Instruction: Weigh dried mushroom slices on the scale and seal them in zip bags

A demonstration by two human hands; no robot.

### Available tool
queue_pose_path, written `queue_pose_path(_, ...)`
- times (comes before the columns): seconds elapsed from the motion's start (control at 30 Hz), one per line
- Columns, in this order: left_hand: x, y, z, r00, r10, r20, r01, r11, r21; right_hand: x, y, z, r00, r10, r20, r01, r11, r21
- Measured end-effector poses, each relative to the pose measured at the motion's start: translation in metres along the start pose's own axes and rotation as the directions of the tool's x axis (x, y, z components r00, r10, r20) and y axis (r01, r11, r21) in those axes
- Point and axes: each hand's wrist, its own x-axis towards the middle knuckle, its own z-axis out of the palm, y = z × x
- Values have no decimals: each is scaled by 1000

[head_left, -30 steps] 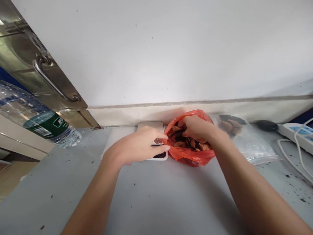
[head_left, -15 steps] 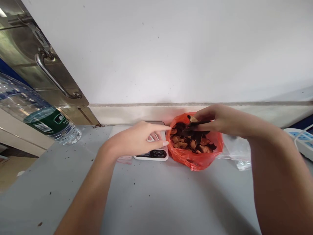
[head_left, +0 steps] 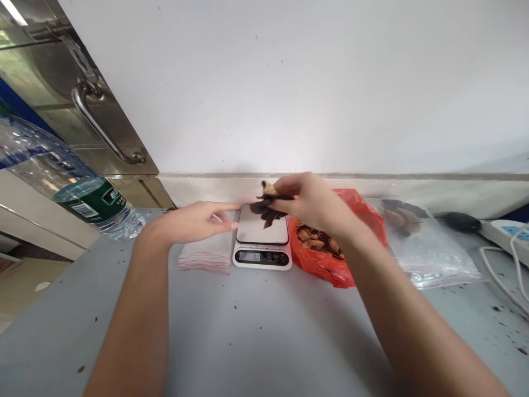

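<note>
A small white digital scale (head_left: 262, 234) stands in the middle of the grey table, its display reading 0.0. Above its plate, my right hand (head_left: 308, 201) pinches a bunch of dark dried slices (head_left: 270, 207) with one pale piece among them. My left hand (head_left: 202, 220) is at the scale's left side with thumb and index finger stretched apart, holding nothing. Under it lies a stack of clear zip bags (head_left: 205, 256) with reddish edges. Right of the scale, a red plastic bag (head_left: 326, 273) stands open with brown dried slices (head_left: 314, 240) inside, partly covered by my right forearm.
A large water bottle (head_left: 99, 201) is at the left beside a metal door handle (head_left: 103, 132). To the right lie a clear zip bag (head_left: 433, 256) with dark pieces, a black object (head_left: 463, 221) and a power strip (head_left: 508, 234) with white cables. A wall rises behind.
My right hand has come out of the red bag and moved left over the scale, carrying dark slices. My left hand has shifted left, uncovering the scale's plate and display.
</note>
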Motion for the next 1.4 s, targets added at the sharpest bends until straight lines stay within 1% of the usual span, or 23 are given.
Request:
queue_pose_path(0.1, 5, -3, 3, 997, -66, 39, 64, 997, 47, 12, 12, 18, 996, 89, 12, -83, 962, -261)
queue_pose_path(0.17, 8, -4, 5, 996, -66, 63, 62, 997, 54, 15, 18, 23, 991, 134, 8, -121, 922, -369)
queue_pose_path(0.2, 10, -4, 5, 996, -62, 69, 58, 997, 52, 16, 21, 23, 989, 148, 4, -135, 910, -391)
queue_pose_path(0.3, 14, -1, 7, 996, -46, 83, 42, 998, 43, 16, 26, 22, 985, 175, 3, -158, 897, -413)
queue_pose_path(0.47, 17, 6, 9, 993, 21, 113, -25, 999, 30, 17, 28, 19, 972, 229, 52, -183, 878, -443)
queue_pose_path(0.57, 17, 6, 9, 992, 48, 119, -50, 999, 16, 16, 26, 17, 968, 238, 72, -181, 872, -454)
queue_pose_path(0.83, 15, 0, 7, 994, -11, 109, 11, 1000, -7, 12, 20, 7, 971, 227, 75, -166, 867, -471)
queue_pose_path(0.93, 13, 1, 7, 995, -16, 103, 17, 1000, -10, 12, 20, 3, 976, 212, 44, -168, 872, -460)
queue_pose_path(1.03, 13, 2, 7, 995, -12, 98, 14, 1000, -11, 11, 22, -1, 973, 231, 9, -203, 872, -445)
queue_pose_path(1.1, 13, 1, 7, 995, -13, 98, 14, 1000, -9, 11, 24, -2, 969, 245, 21, -210, 870, -447)
queue_pose_path(1.23, 13, -1, 6, 995, -39, 88, 38, 999, 8, 12, 26, 0, 965, 246, 86, -187, 885, -427)
queue_pose_path(1.4, 10, -7, 3, 996, -55, 75, 52, 998, 30, 14, 30, 0, 974, 194, 113, -133, 904, -405)
